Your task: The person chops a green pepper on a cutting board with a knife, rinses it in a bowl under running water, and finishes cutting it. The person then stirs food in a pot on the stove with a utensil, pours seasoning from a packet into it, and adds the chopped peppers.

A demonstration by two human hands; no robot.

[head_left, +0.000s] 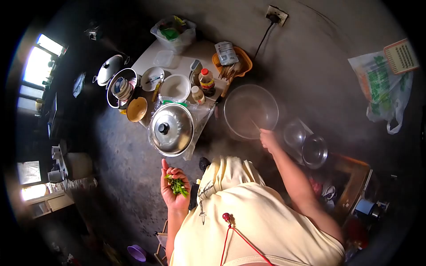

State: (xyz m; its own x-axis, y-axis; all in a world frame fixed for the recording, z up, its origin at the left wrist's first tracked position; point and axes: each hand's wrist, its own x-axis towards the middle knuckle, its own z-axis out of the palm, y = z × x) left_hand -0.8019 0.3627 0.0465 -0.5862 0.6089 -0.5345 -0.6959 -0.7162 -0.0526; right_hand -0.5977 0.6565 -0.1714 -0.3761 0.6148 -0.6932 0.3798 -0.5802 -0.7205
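Chopped greens (pixel 179 186) lie in the palm of my left hand (pixel 174 197), with the fingers partly curled over them and the index finger raised. My right hand (pixel 268 141) grips a thin stick, perhaps chopsticks (pixel 254 123), whose far end reaches into a wide round pot (pixel 274 104). Steam blurs what the pot holds. Between my hands and the table, a shiny steel lid with a black knob (pixel 174 133) sits near the table's front corner.
On the table (pixel 144 55) are a white bowl (pixel 175 87), a red-capped bottle (pixel 207 81) and a plate (pixel 152 79). Stacked bowls (pixel 122 88) stand left, an orange basket (pixel 245 63) right. A glass lid (pixel 314 151) is beside the pot; a plastic bag (pixel 377 91) hangs on the wall.
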